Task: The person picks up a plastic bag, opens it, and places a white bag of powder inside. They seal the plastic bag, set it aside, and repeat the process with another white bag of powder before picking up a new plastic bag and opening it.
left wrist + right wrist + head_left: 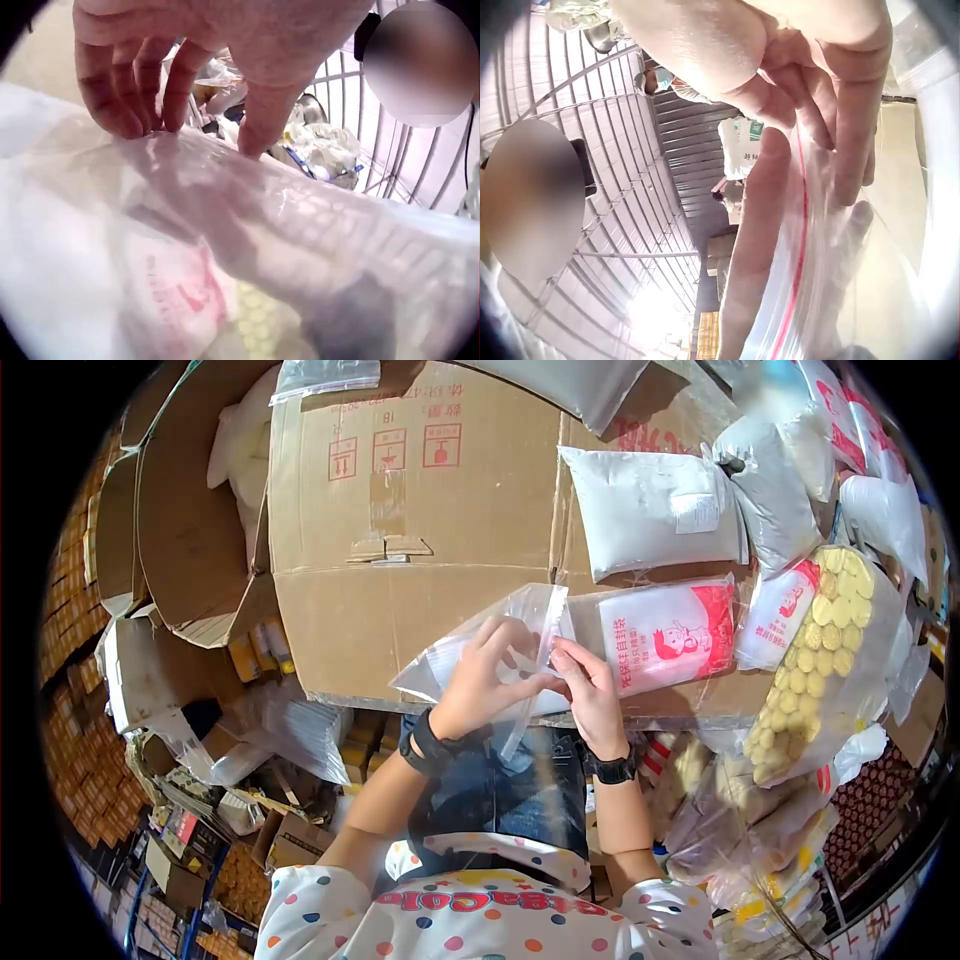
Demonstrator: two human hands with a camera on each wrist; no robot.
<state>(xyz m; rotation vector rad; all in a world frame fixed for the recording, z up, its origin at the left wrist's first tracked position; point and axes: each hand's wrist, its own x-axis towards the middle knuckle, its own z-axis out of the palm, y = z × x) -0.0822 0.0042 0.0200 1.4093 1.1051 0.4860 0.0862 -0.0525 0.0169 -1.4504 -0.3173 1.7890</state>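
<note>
In the head view, a clear zip-lock bag (440,665) lies between both hands, over the near side of the cardboard. My right hand (592,705) pinches the bag's mouth edge with thumb and fingers. The left hand (485,680) holds the same bag from the left, thumb reaching toward the right fingers. A red line runs along the zip strip (801,225) in the right wrist view, just under the right fingertips. Left fingertips (135,129) press the clear film in the left wrist view, the thumb spaced apart from them.
A printed pack of zip-lock bags (665,635) lies right of the hands, below a white filled pouch (655,510). A clear bag of yellow round pieces (815,650) is at the right. Open cardboard boxes (190,510) stand left of the large cardboard surface (420,510).
</note>
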